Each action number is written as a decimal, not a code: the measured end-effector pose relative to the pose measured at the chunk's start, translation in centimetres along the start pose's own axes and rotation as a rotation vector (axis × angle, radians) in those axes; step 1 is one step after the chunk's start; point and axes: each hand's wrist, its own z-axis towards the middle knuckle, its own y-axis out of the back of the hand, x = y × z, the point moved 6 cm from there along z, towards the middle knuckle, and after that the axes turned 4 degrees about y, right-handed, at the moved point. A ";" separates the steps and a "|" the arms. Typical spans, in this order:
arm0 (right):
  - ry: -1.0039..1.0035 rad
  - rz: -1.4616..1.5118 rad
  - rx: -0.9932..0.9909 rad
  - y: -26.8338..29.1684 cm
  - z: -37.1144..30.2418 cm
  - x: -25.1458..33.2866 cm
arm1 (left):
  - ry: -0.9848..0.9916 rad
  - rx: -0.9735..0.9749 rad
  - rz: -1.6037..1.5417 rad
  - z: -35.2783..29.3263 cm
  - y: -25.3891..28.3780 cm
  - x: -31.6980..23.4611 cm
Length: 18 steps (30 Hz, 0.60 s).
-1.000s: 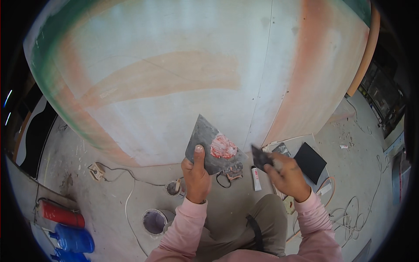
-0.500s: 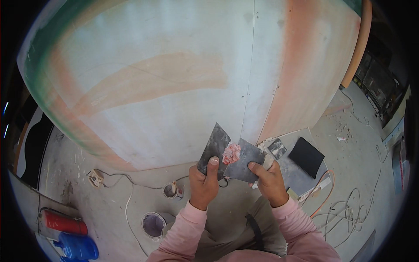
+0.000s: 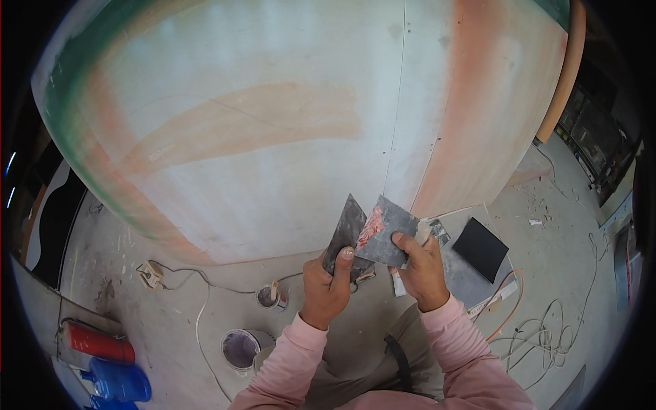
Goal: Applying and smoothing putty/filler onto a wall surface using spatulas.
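My left hand (image 3: 325, 292) is closed on a flat dark putty spreader (image 3: 347, 225), thumb pressed on its face and one corner pointing up. A second grey putty spreader (image 3: 396, 225) is in my right hand (image 3: 424, 275), pinched under the thumb. A smear of pink putty (image 3: 371, 227) lies along this one's left edge. The two spreaders meet or overlap low down, close in front of the panel (image 3: 266, 198), a large curved surface with white, orange and green patches.
On the floor to the left stand a small can (image 3: 272, 296) with a stick in it and a bucket (image 3: 240, 347). A black sheet (image 3: 481, 249) lies on a board (image 3: 471, 283) at right, beside coiled cables (image 3: 547, 342). A red cylinder (image 3: 101, 343) and blue water jug (image 3: 119, 380) sit lower left.
The pink putty has gone from a thick lump between the spreaders to a thinner smear on the right one's edge. The right spreader has turned more upright; the left one has tilted.
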 end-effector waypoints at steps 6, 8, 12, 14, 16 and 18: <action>0.133 -0.132 0.021 0.3 0.4 4.4 | 0.104 0.107 0.045 0.1 -0.5 1.1; 0.675 -0.638 0.182 -0.2 -0.7 6.8 | 0.314 -0.026 -0.336 0.4 -0.4 1.9; 1.014 -0.992 0.444 -2.3 -2.3 5.2 | 0.472 0.050 -0.847 0.7 -1.6 2.0; 0.977 -1.040 0.431 -2.7 -3.0 4.7 | 0.467 0.084 -0.920 0.6 -1.6 2.4; 0.937 -1.090 0.416 -2.8 -3.1 4.4 | 0.450 0.079 -0.889 0.6 -1.3 2.6; 0.985 -1.039 0.379 -2.6 -3.3 4.8 | 0.435 0.085 -0.858 0.7 -1.4 2.6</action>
